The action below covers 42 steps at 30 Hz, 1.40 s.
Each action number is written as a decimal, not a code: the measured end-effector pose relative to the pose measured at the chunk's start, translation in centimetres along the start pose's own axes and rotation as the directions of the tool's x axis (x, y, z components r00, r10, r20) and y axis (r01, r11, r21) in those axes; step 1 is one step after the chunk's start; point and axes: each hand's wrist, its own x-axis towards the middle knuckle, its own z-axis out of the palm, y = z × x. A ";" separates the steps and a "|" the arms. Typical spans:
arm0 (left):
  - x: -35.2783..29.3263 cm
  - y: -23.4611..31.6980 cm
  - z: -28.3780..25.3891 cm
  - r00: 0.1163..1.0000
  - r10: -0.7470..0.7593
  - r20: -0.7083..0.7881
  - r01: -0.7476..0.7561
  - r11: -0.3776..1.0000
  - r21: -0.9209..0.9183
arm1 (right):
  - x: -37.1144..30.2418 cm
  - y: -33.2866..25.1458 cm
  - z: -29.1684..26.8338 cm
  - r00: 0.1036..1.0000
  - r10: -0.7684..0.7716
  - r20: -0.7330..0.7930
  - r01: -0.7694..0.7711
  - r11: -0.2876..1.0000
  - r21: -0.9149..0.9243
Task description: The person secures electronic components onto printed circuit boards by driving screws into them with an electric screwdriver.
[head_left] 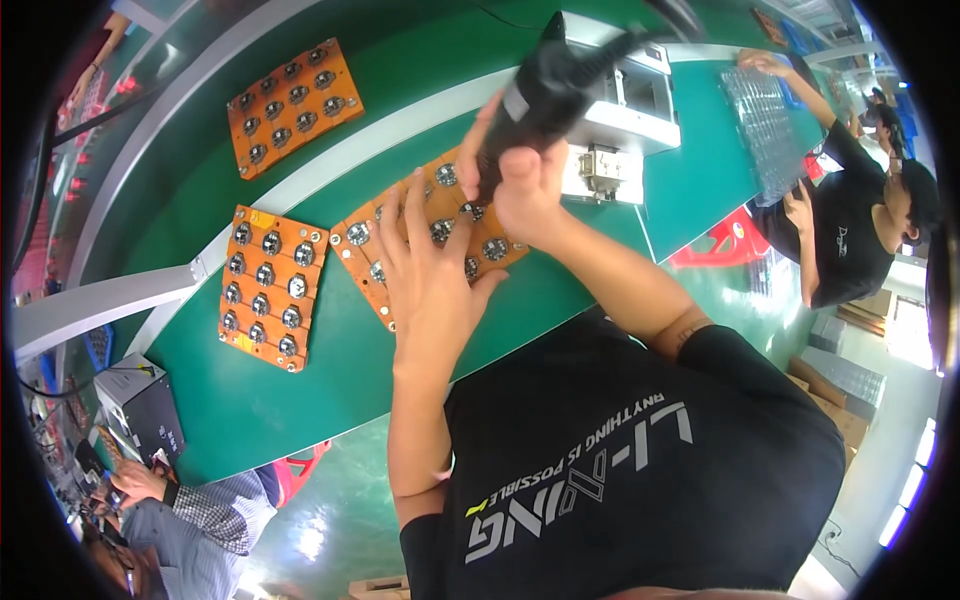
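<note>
My right hand (530, 195) is wrapped around a black electric screwdriver (538, 100), held tilted with its lower end down over an orange fixture board (360, 254). Spread fingers of my left hand (425, 265) lie flat across the same board, the index finger close to the screwdriver's lower end. Small round metal-and-black modules (495, 249) sit in rows on this board, partly covered by both hands. The screwdriver's tip is hidden near my fingers, so contact with a module cannot be made out.
Two more orange boards with round modules lie left (247, 285) and beyond a pale rail (400, 105). A white-grey device (625, 100) stands behind my right hand. Co-workers sit at both sides; the right one handles clear plastic trays (765, 125). A dark box (143, 410) stands lower left.
</note>
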 end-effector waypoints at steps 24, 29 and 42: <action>-0.9 0.7 0.9 0.998 0.042 -0.053 -0.034 0.988 0.150 | 1.9 -11.7 -9.3 0.930 -0.075 -0.359 0.011 0.984 -0.176; -0.8 1.0 1.0 0.999 0.037 -0.035 -0.030 0.982 0.186 | 1.2 -10.8 -9.5 0.925 -0.050 -0.376 -0.034 0.976 -0.213; -1.2 -0.3 1.0 0.999 0.035 -0.038 -0.029 0.988 0.150 | -0.5 -8.3 -6.0 0.977 0.115 -0.179 -0.119 0.993 -0.014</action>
